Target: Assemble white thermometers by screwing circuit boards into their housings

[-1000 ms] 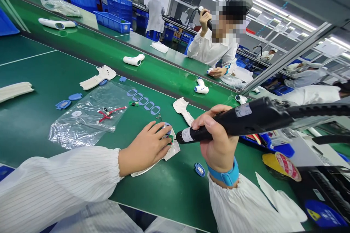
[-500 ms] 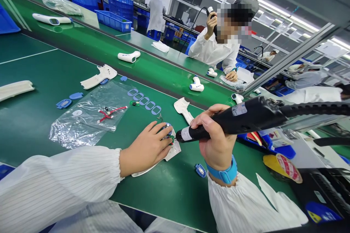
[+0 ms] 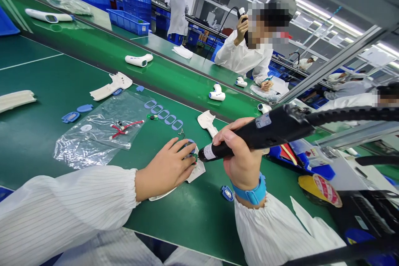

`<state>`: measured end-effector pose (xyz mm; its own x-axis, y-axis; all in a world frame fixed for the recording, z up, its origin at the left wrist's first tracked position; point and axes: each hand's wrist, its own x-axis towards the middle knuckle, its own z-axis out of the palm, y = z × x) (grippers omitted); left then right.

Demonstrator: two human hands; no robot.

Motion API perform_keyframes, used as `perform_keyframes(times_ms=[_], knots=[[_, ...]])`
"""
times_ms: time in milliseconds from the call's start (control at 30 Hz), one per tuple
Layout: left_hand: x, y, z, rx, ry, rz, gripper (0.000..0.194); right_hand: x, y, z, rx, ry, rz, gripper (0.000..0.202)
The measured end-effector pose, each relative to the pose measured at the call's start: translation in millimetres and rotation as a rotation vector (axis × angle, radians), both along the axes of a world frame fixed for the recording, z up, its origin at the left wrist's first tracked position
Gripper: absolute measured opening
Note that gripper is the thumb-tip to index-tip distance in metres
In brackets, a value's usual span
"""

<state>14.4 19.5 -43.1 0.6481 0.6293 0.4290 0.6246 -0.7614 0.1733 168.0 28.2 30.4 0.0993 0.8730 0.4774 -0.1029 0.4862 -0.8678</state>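
Note:
My right hand point(image 3: 241, 153) is wrapped round a black electric screwdriver point(image 3: 264, 133), its cable running off to the right. The tool's tip points left at a small green circuit board point(image 3: 195, 158) in a white thermometer housing half point(image 3: 196, 173). My left hand point(image 3: 170, 168) lies over that housing with bent fingers, gripping it against the green table. Much of the housing is hidden under the palm. Just behind the fingers shows a blue-rimmed round part point(image 3: 189, 146). Another white housing half point(image 3: 207, 121) lies behind the screwdriver, and a blue cover point(image 3: 227, 193) lies near my right wrist.
A plastic bag point(image 3: 99, 133) with red wired parts on it lies left, beside several blue oval rings point(image 3: 163, 114). Across the table runs a green conveyor belt point(image 3: 102, 50) carrying white thermometers point(image 3: 139, 60). A co-worker point(image 3: 246, 56) sits beyond it. A blue tray point(image 3: 321, 170) stands right.
The thermometers on the belt have shifted left. My right hand and the screwdriver have moved slightly left and the tool's rear is a little lower. My left hand stays on the housing.

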Motion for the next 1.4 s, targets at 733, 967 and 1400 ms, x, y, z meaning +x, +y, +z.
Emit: perform_keyframes(times_ms=[733, 967, 1400], knots=[[1, -1, -1.6, -0.031, -0.017, 0.013, 0.027, -10, 12, -3.2, -0.067, -0.001, 0.042, 0.015], [0, -1, -2.5, -0.023, -0.020, 0.015, 0.028, -9, 13, -4.2, -0.084, -0.020, 0.043, 0.010], [-2, -2, 1.5, -0.014, -0.023, 0.009, 0.026, 41, 4, 15.7, -0.014, 0.103, -0.192, 0.019]])
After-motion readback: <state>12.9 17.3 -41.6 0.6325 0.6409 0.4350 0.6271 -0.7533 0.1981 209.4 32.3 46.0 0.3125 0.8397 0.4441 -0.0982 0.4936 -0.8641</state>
